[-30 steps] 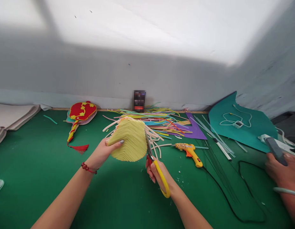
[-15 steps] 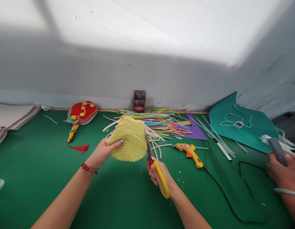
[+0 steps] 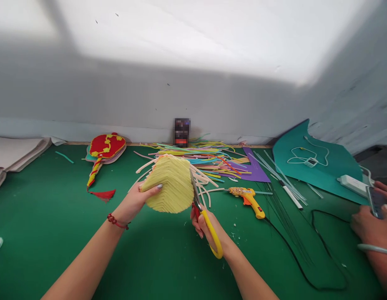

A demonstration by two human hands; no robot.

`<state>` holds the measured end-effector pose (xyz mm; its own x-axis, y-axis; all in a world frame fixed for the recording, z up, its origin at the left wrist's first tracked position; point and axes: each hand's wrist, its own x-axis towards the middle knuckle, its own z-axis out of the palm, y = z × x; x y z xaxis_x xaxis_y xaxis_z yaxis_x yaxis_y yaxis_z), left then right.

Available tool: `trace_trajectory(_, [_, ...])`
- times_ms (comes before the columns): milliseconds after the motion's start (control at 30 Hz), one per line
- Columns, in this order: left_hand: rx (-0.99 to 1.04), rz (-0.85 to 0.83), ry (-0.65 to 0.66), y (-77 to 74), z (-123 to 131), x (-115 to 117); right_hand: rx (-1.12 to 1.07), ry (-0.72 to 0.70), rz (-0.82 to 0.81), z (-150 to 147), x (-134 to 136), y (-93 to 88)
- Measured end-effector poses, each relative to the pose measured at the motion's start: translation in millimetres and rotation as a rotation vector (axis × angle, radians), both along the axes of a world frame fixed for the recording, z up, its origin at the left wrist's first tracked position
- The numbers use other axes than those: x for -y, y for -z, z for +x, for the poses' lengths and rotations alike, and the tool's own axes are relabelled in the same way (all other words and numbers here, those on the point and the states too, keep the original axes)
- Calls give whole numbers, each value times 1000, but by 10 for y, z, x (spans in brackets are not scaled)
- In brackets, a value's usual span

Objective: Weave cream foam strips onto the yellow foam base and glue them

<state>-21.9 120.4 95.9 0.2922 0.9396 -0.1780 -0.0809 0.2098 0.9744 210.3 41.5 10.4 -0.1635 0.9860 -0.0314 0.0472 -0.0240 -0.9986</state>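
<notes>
My left hand grips the left edge of a yellow fan-shaped piece made of ribbed, slanting strips, its thumb lying on the front. Wrapped round the handles of yellow-and-red scissors is my right hand. The scissor blades point up along the right edge of the yellow piece. Pale strips stick out from behind it. Beyond lies a pile of coloured pipe-cleaner strips on the green table.
A red and yellow fan with a tassel lies left. To the right are a yellow glue gun with a black cable, thin wires, clear sticks, a teal sheet and another person's hands holding a phone.
The view has shifted slightly. The other person's second hand now shows at the phone, which has tilted. My hands keep almost the same hold on the yellow piece and scissors.
</notes>
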Motion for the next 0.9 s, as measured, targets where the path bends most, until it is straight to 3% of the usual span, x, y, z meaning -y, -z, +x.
trace_trajectory(400, [92, -7, 25, 110, 108, 13, -52, 41, -79, -13, 21, -61])
trace_trajectory(900, [86, 10, 32, 114, 79, 3, -45, 32, -72, 7, 15, -111])
